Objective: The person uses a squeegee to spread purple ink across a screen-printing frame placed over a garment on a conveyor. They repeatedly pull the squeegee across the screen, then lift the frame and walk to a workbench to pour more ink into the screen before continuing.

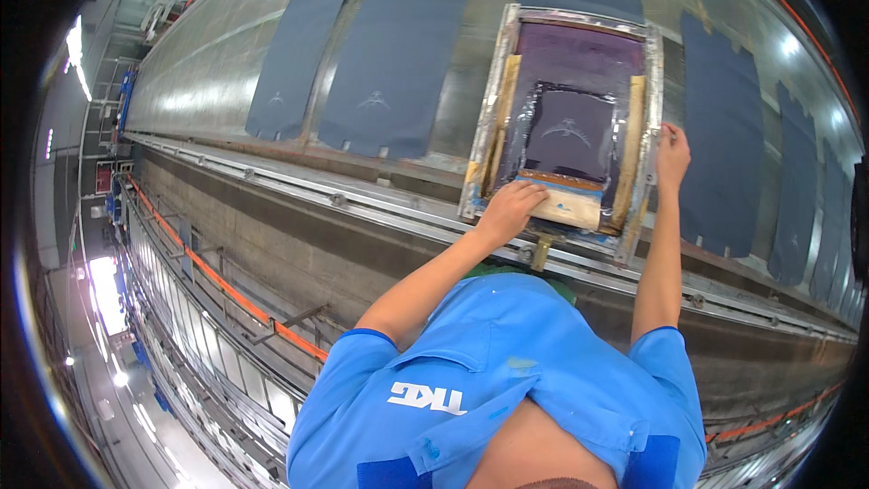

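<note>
Head view: screen-printing frame sits on the long metal table, near edge by the metal rail, dark fabric panels laid out both sides, another showing past its far end. Squeegee is inside the frame at the near end, wooden handle toward the person, brown blade on the far side, just short of the dark glossy print window with its pale line motif. Left hand is closed over the handle's left end, fingers together. Right hand is at the frame's outer right edge, fingers bent; can't tell if they pinch it. Tan strips run along both inner sides.
</note>
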A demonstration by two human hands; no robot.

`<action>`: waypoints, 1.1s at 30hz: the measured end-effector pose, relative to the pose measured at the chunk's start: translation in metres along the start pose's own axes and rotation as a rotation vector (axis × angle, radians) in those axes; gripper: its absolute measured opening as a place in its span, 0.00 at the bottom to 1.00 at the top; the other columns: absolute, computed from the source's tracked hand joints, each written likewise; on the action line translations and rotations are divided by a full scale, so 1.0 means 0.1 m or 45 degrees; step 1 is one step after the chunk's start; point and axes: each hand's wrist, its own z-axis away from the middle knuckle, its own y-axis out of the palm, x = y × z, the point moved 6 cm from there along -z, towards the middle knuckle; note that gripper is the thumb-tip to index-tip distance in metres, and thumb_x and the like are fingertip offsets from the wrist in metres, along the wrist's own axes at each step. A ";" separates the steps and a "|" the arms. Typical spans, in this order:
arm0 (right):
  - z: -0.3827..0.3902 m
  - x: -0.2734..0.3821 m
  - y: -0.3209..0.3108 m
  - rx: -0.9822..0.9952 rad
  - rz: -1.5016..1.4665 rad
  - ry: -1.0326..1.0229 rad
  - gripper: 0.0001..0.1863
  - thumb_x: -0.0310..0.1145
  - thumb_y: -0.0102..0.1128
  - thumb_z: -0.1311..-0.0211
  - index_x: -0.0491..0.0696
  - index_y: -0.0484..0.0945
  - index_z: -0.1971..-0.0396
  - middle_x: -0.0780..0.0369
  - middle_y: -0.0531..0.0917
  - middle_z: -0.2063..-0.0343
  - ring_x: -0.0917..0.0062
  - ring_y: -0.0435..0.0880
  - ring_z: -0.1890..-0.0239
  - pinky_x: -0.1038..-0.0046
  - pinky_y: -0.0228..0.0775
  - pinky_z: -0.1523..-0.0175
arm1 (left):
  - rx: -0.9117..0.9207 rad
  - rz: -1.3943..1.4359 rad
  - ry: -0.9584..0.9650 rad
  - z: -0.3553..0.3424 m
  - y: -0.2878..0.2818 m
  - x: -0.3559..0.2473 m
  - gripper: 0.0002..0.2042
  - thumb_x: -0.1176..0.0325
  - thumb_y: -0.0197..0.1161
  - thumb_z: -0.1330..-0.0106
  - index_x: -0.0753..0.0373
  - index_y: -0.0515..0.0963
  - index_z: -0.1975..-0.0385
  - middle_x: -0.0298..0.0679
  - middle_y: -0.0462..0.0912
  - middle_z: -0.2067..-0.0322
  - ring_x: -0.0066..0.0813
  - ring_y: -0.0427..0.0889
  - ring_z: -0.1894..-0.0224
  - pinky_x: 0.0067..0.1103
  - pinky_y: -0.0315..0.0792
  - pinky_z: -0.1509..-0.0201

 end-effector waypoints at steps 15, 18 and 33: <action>1.44 1.96 2.46 0.061 -0.222 0.014 0.13 0.40 0.56 0.28 0.46 0.82 0.56 0.61 0.77 0.80 0.78 0.72 0.77 0.71 0.67 0.67 | 0.104 -0.138 -0.173 1.07 -2.22 2.10 0.28 0.82 0.67 0.57 0.61 0.81 0.49 0.39 0.83 0.46 0.43 0.78 0.43 0.35 0.72 0.37; 1.39 2.04 2.46 0.086 -0.245 0.034 0.13 0.39 0.56 0.28 0.46 0.81 0.56 0.61 0.76 0.81 0.78 0.71 0.78 0.71 0.66 0.68 | 0.120 -0.199 -0.106 1.07 -2.19 2.07 0.28 0.81 0.67 0.57 0.60 0.81 0.49 0.39 0.83 0.46 0.43 0.78 0.43 0.34 0.73 0.37; 1.27 2.04 2.34 0.281 0.405 -0.046 0.18 0.44 0.59 0.31 0.49 0.81 0.48 0.54 0.83 0.64 0.62 0.82 0.60 0.61 0.73 0.53 | -0.026 -0.373 0.137 0.88 -2.20 2.23 0.25 0.80 0.64 0.49 0.56 0.83 0.48 0.36 0.85 0.48 0.39 0.82 0.46 0.34 0.75 0.42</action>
